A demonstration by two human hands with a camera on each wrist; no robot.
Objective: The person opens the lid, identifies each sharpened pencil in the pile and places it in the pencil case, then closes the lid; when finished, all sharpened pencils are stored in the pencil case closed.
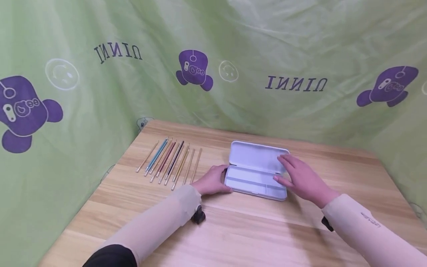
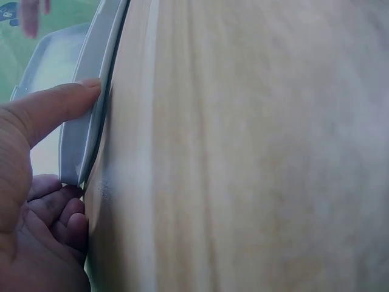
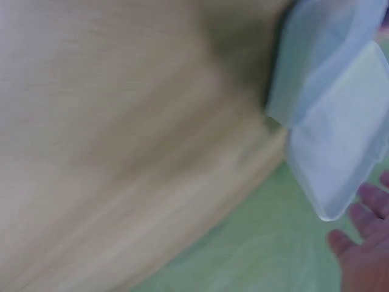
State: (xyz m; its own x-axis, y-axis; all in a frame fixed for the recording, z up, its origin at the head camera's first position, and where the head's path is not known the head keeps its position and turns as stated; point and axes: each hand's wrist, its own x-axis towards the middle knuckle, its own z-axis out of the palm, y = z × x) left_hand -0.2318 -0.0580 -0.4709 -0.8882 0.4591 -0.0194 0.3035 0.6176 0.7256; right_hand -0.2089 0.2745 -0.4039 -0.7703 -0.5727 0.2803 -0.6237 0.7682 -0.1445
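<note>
A white pencil case point(image 1: 245, 185) lies unfolded on the wooden table, its shallow lid point(image 1: 255, 155) tipped back behind the divided base. My left hand point(image 1: 212, 181) holds the base at its left end. In the left wrist view the thumb point(image 2: 64, 104) presses on the front wall, while the other fingers curl by the end corner. At the case's right end, my right hand point(image 1: 305, 181) has its fingers spread beside the lid and holds nothing. The right wrist view shows those fingers point(image 3: 368, 210) apart from the lid's edge. No pencils show in the base compartments.
Several pencils point(image 1: 166, 161) lie in a loose row on the table point(image 1: 253, 230) left of the case, close to my left hand. A green curtain point(image 1: 247, 107) with purple prints hangs behind the table's far edge and along the sides.
</note>
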